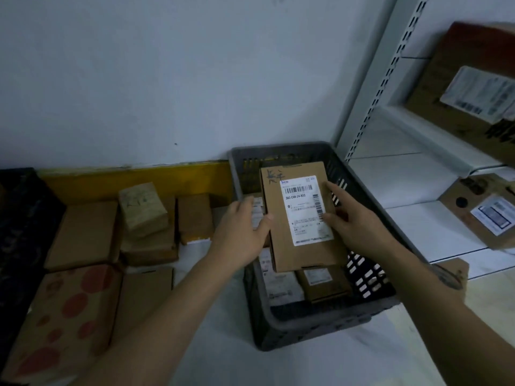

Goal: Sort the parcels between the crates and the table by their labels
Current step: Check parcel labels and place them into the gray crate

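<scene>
The person stands before a grey crate (pixel 320 327) and holds one flat brown parcel (pixel 299 218) above it with both hands. The left hand (pixel 242 232) grips the left edge of the parcel: the thumb lies on the top face, and the other fingers are curled under the edge. The right hand (pixel 351 218) is on the right side; its thumb presses on the white label (pixel 305 210) and the first finger lies straight along the right edge. The rest of its fingers are hidden behind the parcel, so I cannot tell how they lie. The label faces up, between the two thumbs, with a barcode and a printed number.

Inside the crate, below the fingers, more parcels lie flat: one small brown box with a label (pixel 323 282) near the front wall, and a pale packet (pixel 281 282) just beside it on the left.

To the left of the left hand, brown boxes (pixel 83 232) lie close together on the table (pixel 211 358), one of them a box with red dots (pixel 61 316). To the right of the right hand, a white shelf (pixel 418 227) holds other labelled boxes (pixel 485 215).
</scene>
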The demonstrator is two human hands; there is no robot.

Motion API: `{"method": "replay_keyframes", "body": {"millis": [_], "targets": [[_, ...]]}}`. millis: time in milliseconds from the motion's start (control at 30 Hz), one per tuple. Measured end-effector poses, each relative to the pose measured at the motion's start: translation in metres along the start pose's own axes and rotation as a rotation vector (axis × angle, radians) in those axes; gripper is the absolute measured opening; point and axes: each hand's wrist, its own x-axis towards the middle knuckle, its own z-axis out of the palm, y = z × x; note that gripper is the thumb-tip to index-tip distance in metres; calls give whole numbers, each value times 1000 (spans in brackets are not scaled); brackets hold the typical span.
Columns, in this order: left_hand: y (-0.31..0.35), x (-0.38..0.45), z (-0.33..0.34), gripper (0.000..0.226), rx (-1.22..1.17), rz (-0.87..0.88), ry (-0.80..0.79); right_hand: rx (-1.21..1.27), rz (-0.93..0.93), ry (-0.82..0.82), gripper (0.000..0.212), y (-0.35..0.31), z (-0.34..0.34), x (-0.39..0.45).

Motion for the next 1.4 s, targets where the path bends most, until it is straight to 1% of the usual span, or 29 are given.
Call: {"method": "replay_keyframes", "body": {"millis": [67, 133, 233, 300, 367, 500, 600, 700, 767, 800, 867, 900, 933, 1000, 1033, 1067, 1167, 1300, 1400], "targets": [[-5, 3, 16, 62, 133, 4, 26, -75, 15, -38, 73, 29, -4, 21], [-8, 3, 30, 67, 213, -8, 20, -137, 37, -112, 75, 54, 0, 39], [-10, -2, 46, 71, 340, -41, -3, -280, 20, -312, 82, 81, 25, 59], [-11, -5, 55, 73, 418, -50, -26, -338, -8, -455, 85, 88, 49, 70], [-14, -8, 60, 75, 503, -59, -57, -306, -35, -565, 84, 92, 75, 76], [-18, -10, 62, 72, 519, -69, -39, -265, -33, -696, 78, 108, 118, 82], [-17, -11, 64, 68, 552, -65, -8, -246, -36, -753, 88, 114, 138, 86], [-16, -10, 66, 68, 600, -62, -14, -240, -24, -753, 91, 120, 152, 91], [-16, -10, 66, 70, 609, -60, 3, -231, -23, -713, 90, 125, 160, 93], [-17, -11, 67, 70, 610, -60, 14, -227, -17, -690, 84, 127, 163, 94], [-16, -12, 68, 70, 598, -64, 22, -223, -5, -660, 63, 131, 169, 96], [-16, -12, 69, 69, 589, -65, 26, -248, -16, -665, 60, 134, 173, 97], [-16, -12, 69, 69, 584, -63, 34, -302, -35, -678, 69, 137, 178, 99], [-17, -12, 69, 69, 576, -55, 46, -471, -94, -720, 96, 142, 187, 100], [-17, -12, 69, 69, 572, -54, 46, -522, -119, -719, 102, 144, 192, 100], [-18, -12, 69, 69, 570, -55, 43, -546, -130, -716, 101, 143, 194, 99], [-19, -12, 69, 69, 576, -56, 40, -607, -181, -686, 92, 139, 195, 100], [-19, -11, 69, 69, 571, -54, 48, -702, -235, -628, 85, 126, 184, 105], [-18, -11, 68, 69, 581, -54, 50, -750, -278, -566, 69, 107, 166, 114]]}}
